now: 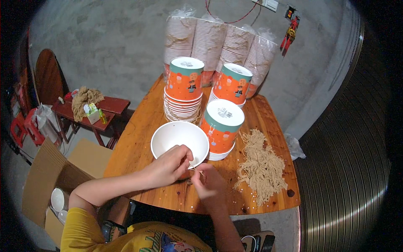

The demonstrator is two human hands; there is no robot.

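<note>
A round paper bucket (161, 136) with a white inside stands mouth up near the table's front edge. At its near rim my left hand (172, 164) is closed, fingers curled over the edge, pinching a thin tan cord (195, 169). Just to the right and lower, my right hand (208, 185) pinches the same cord between thumb and finger. Whether the cord passes through the bucket's wall is hidden by my hands. Beyond the bucket on the right, a stack of orange and green paper buckets (222, 126) stands upside down.
Two more bucket stacks, one at the left (184, 84) and one at the right (231, 84), stand farther back, before tall bagged stacks (208, 40). A heap of tan cords (262, 166) lies at right. An open cardboard box (46, 180) sits at lower left, near a red bench (115, 105).
</note>
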